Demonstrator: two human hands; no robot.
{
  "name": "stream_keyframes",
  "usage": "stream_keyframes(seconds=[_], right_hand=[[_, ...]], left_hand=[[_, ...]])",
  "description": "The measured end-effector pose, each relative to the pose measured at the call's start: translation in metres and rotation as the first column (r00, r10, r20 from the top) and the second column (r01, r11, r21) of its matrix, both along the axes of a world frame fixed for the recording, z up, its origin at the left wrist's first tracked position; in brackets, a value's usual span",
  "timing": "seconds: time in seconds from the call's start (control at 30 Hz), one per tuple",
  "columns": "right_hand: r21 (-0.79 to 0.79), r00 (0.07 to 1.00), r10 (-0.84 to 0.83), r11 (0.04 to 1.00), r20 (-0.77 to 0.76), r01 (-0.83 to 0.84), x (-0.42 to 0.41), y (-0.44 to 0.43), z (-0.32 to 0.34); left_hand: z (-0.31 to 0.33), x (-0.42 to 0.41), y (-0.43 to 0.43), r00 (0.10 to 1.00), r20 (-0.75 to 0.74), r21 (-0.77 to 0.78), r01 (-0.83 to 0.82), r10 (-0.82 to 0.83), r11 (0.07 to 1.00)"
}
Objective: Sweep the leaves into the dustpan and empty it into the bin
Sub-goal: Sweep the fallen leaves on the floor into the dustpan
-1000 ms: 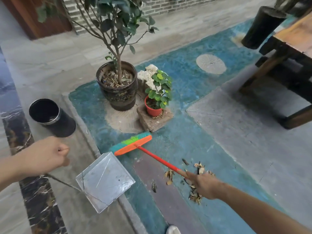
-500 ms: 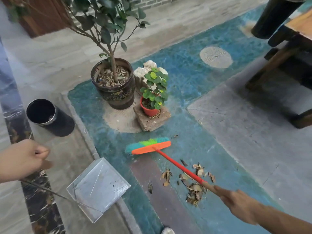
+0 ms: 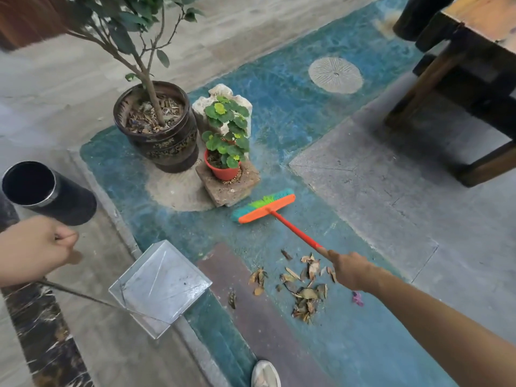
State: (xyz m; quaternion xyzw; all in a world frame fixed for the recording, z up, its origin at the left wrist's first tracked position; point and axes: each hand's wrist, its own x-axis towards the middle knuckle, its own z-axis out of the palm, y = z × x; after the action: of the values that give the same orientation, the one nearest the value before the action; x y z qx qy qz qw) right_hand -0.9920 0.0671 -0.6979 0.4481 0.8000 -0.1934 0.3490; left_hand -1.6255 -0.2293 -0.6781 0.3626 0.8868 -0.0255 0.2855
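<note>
My right hand (image 3: 350,269) grips the red handle of a broom whose orange head (image 3: 265,205) with green and blue bristles sits on the blue floor beyond a pile of dry brown leaves (image 3: 303,286). My left hand (image 3: 36,250) grips the thin rod handle of a metal dustpan (image 3: 160,286), which hangs low over the floor to the left of the leaves. A black cylindrical bin (image 3: 42,191) with an open mouth stands at the far left, just above my left hand.
A large dark pot with a small tree (image 3: 159,129) and a red pot of green plant (image 3: 223,163) on a stone block stand behind the broom. A wooden table (image 3: 474,65) fills the top right. My shoe (image 3: 265,374) shows at the bottom edge.
The broom head has moved right and farther from the dustpan, now beyond the leaf pile. My left hand has kept hold of the dustpan handle, with the pan still left of the leaves.
</note>
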Motion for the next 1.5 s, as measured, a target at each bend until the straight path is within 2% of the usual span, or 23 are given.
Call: stream_keyframes(seconds=[0.03,0.07,0.17,0.4,0.5,0.63,0.77,0.83,0.87,0.97,1.03,1.1,1.2,1.3,1.5], right_hand=[[-0.011,1.000,-0.007,1.000,0.009,0.007,0.001,-0.001,-0.001],[-0.030,0.999,-0.030,0.999,0.011,0.031,0.011,-0.008,0.002],[-0.098,0.995,-0.093,0.991,0.019,0.095,0.059,-0.043,0.019],[-0.016,0.999,-0.026,1.000,0.026,0.027,0.152,-0.104,0.070],[0.031,1.000,0.012,0.999,-0.014,-0.011,0.148,-0.126,0.088],[0.016,0.992,0.098,0.995,-0.081,-0.097,0.097,-0.138,0.092],[0.010,0.963,0.237,0.971,-0.132,-0.238,0.029,-0.138,0.067],[0.005,0.946,0.301,0.953,-0.123,-0.303,0.006,-0.139,0.049],[0.006,0.936,0.338,0.941,-0.095,-0.339,0.000,-0.138,0.041],[-0.039,0.915,0.404,0.914,-0.015,-0.405,0.005,-0.127,0.023],[-0.078,0.929,0.370,0.927,0.015,-0.368,0.027,-0.115,0.023],[-0.068,0.935,0.352,0.935,0.048,-0.349,0.060,-0.096,0.029],[-0.022,0.942,0.321,0.947,0.098,-0.321,0.122,-0.060,0.044],[0.053,0.947,0.279,0.956,0.158,-0.290,0.181,-0.028,0.065],[0.087,0.967,0.214,0.970,0.138,-0.227,0.276,0.008,0.096]], left_hand=[[0.012,0.015,0.006,1.000,-0.025,-0.036,0.004,-0.005,0.999],[0.028,0.037,0.017,1.000,-0.009,0.023,0.024,-0.024,0.999],[0.085,0.088,0.037,0.988,-0.006,0.060,0.153,-0.153,0.986],[0.171,0.147,0.048,0.989,0.069,0.251,0.107,-0.128,0.962],[0.202,0.152,0.062,0.988,0.025,0.281,0.142,-0.155,0.949],[0.231,0.146,0.079,0.986,0.085,0.310,0.110,-0.143,0.944],[0.252,0.134,0.093,0.949,0.126,0.263,0.251,-0.291,0.932],[0.259,0.132,0.100,0.910,0.163,0.193,0.349,-0.380,0.917],[0.263,0.133,0.100,0.877,0.128,0.146,0.444,-0.462,0.884],[0.260,0.138,0.099,0.710,-0.085,0.051,0.704,-0.699,0.708],[0.251,0.147,0.097,0.579,-0.142,0.075,0.815,-0.803,0.575],[0.239,0.152,0.094,0.483,-0.176,0.068,0.875,-0.858,0.479],[0.223,0.159,0.096,0.435,-0.208,-0.002,0.896,-0.876,0.445],[0.209,0.172,0.104,0.378,-0.243,-0.007,0.920,-0.893,0.392],[0.188,0.209,0.112,0.389,-0.269,0.031,0.918,-0.881,0.396]])
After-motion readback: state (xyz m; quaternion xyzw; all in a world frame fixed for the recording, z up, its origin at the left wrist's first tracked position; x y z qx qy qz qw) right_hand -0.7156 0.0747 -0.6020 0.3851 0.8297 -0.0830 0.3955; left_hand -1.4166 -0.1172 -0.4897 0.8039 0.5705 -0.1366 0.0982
